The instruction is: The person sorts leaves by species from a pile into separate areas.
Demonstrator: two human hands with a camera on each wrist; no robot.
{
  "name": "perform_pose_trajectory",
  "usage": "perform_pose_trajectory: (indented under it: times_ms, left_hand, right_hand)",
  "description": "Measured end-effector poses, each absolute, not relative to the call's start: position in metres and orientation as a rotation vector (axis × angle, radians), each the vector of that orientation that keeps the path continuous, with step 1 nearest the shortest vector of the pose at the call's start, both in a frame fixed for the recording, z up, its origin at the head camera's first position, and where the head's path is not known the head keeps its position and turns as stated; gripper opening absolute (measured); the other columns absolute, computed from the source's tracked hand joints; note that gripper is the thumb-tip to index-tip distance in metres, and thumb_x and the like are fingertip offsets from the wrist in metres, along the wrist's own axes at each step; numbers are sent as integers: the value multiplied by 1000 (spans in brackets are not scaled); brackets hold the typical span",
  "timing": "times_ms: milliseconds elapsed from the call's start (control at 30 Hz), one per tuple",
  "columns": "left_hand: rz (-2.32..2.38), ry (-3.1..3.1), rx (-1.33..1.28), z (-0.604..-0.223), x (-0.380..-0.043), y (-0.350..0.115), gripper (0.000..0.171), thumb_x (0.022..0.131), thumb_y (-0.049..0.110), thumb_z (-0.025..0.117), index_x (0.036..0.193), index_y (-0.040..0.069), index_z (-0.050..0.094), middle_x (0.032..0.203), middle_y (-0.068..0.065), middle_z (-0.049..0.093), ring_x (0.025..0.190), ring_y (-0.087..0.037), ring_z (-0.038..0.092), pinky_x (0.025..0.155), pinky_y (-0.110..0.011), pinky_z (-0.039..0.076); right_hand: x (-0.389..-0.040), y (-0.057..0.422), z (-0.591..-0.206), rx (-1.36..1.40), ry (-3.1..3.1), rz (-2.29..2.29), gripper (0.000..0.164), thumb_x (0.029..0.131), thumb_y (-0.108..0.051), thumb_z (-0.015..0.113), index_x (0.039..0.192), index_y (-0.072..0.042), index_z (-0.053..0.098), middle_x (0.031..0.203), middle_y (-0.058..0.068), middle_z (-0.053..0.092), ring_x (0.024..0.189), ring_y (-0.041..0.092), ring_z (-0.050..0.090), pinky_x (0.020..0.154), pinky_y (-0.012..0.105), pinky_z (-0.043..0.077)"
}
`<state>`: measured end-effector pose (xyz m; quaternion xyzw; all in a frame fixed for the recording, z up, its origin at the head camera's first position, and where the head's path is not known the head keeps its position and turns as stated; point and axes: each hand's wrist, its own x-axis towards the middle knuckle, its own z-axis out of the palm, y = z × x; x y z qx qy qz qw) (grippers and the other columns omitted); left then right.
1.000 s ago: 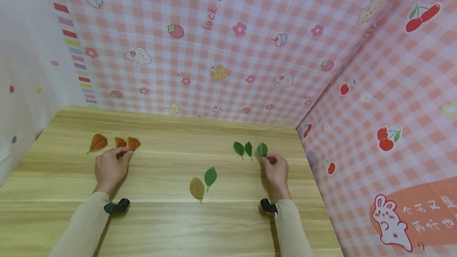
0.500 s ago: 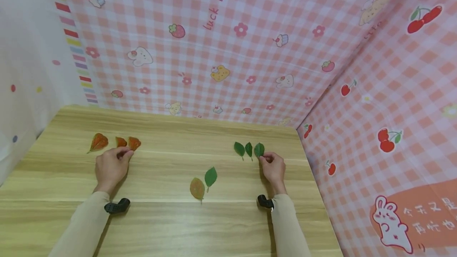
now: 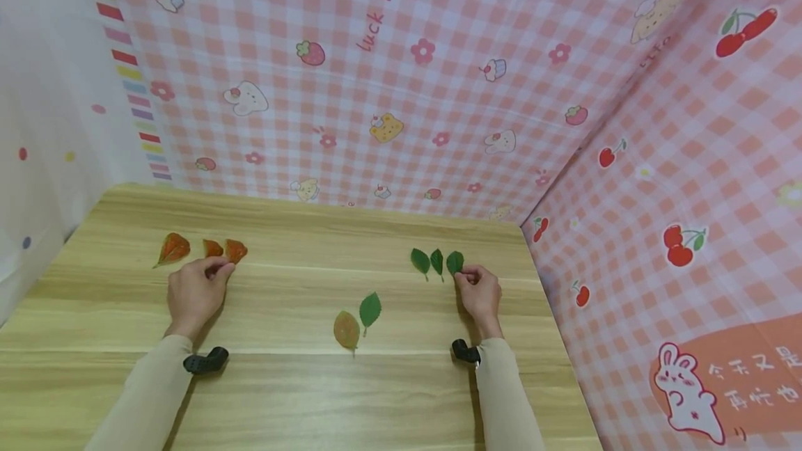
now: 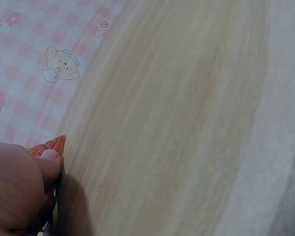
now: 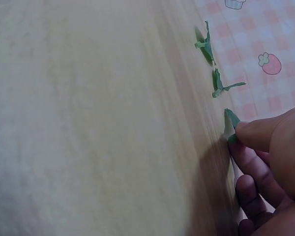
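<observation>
On the left of the table, my left hand [image 3: 195, 296] pinches the lower end of a red-orange leaf [image 3: 236, 250] between thumb and fingers. Beside it lies another red-orange leaf [image 3: 212, 248], partly hidden by the hand, and a larger one [image 3: 173, 248] further left. Over on the right, my right hand [image 3: 481, 298] pinches a green leaf [image 3: 454, 262] near its base. Two more green leaves, a broad one [image 3: 420, 262] and a narrow one [image 3: 436, 261], lie just to its left; in the right wrist view their edges curl up.
A yellowish-brown leaf [image 3: 347, 330] and a green leaf [image 3: 370, 310] lie side by side mid-table, between the arms. Pink checked cloth [image 3: 351, 89] walls the back and right of the wooden table [image 3: 301, 395]. White cloth [image 3: 50, 103] hangs at the left.
My right hand has shifted slightly left with its green leaf, bringing it closer to the narrow green leaf; it then holds still. The left hand stays in place on the red-orange leaf.
</observation>
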<state>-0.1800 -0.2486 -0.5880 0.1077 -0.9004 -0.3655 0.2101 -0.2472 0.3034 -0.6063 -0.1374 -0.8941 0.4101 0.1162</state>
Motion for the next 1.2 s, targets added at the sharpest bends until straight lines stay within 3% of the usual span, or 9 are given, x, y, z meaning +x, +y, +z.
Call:
perform_pose_trajectory:
  times_ms: [200,267,367,567,767,933,1200]
  left_hand:
    - [-1012,-2508,295,-587,-180,-249,21,104,17,84,110,-2,86,92,-23,82,76,-34,73,62,-29,42]
    - [-1011,-2508,295,-587,-180,-248,21,104,17,84,110,-2,85,92,-23,82,76,-34,73,63,-30,42]
    - [-1016,-2502,300,-586,-180,-248,21,104,18,84,110,-2,86,91,-23,82,75,-31,71,64,-30,42]
    - [-1022,-2465,280,-586,-178,-249,19,101,17,87,109,-1,87,89,-22,82,69,-8,61,63,-22,40]
    - [-1054,-2432,281,-587,-176,-248,18,100,17,89,109,1,88,90,-21,83,68,15,45,65,-14,35]
    - [-1062,-2416,276,-586,-175,-248,18,99,16,89,109,1,88,90,-22,83,67,21,41,65,-12,33]
    - [-1049,-2408,271,-587,-175,-248,19,98,17,91,109,2,88,90,-21,84,69,22,41,66,-14,34]
  right_hand:
    - [-244,298,-592,-408,-2636,1199,8,99,-23,88,103,-17,84,91,0,81,87,18,71,84,33,51]
    - [-249,303,-602,-396,-2623,1190,8,97,-25,90,99,-19,84,86,-5,79,82,12,68,79,32,50]
    - [-249,302,-600,-391,-2605,1221,9,97,-23,90,100,-17,85,87,-1,81,82,15,70,80,35,49]
    - [-246,298,-592,-416,-2626,1192,9,98,-26,89,101,-19,85,88,-4,81,83,12,70,83,34,50]
    - [-234,289,-576,-403,-2602,1256,14,100,-22,86,107,-10,85,95,7,83,86,18,72,83,31,50]
    - [-240,298,-590,-343,-2576,1289,13,97,-24,89,101,-13,85,87,1,82,79,14,70,72,27,49]
    - [-247,308,-604,-346,-2574,1298,14,97,-29,90,101,-17,85,87,-4,80,80,11,70,71,25,51]
